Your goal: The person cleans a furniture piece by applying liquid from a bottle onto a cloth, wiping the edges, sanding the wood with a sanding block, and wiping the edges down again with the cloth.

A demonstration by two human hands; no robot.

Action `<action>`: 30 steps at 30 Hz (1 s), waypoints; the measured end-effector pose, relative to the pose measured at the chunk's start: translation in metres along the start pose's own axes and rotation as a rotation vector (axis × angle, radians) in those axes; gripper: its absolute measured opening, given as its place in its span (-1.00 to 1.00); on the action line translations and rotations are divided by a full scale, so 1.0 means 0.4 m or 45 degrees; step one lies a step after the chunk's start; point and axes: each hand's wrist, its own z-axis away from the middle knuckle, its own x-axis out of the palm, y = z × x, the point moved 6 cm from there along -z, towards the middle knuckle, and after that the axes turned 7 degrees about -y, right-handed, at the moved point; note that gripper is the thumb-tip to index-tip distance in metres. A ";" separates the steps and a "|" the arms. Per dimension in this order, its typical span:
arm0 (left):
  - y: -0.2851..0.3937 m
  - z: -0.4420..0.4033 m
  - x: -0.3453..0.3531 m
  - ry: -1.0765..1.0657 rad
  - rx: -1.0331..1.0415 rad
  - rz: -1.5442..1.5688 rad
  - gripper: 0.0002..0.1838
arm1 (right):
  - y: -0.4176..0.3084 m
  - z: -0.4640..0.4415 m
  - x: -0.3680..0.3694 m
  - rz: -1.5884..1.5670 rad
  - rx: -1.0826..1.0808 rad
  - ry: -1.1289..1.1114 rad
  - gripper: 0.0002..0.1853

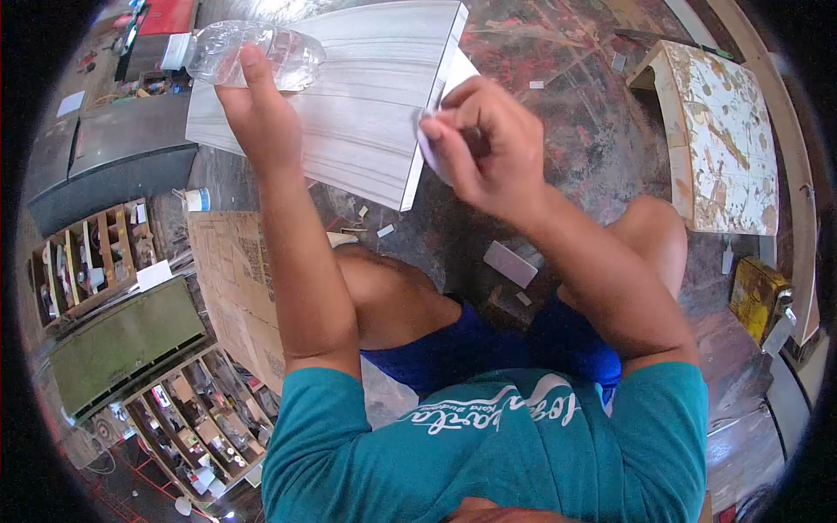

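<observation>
My left hand (260,118) is wrapped round a clear plastic bottle (292,54) with a white cap (177,52). The bottle lies on its side over a board (366,96) with a pale grey wood-grain face, its cap pointing left. Clear liquid appears to be inside. At the board's right edge, my right hand (497,144) has its fingers pinched on a thin white piece (433,164), cloth or paper, I cannot tell which. That hand is slightly blurred, and its fingers touch or nearly touch the white edge strip.
A paint-stained white stool (719,131) stands at right, near a yellow tin (758,296). Cardboard (228,283) lies at left beside wooden compartment trays (94,261) and a green box (126,349). A small white tub (198,200) and a pale offcut (510,264) are on the stained floor.
</observation>
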 end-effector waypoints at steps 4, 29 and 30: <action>0.018 0.008 0.014 -0.006 0.000 0.072 -0.44 | 0.095 -0.040 -0.016 0.006 0.359 0.073 -0.83; -0.002 0.009 -0.003 0.029 -0.072 0.063 -0.37 | 0.006 0.016 0.013 0.028 0.057 0.015 -0.78; -0.005 0.012 -0.003 0.027 -0.090 0.073 -0.37 | 0.004 0.017 0.016 0.005 0.040 0.000 -0.78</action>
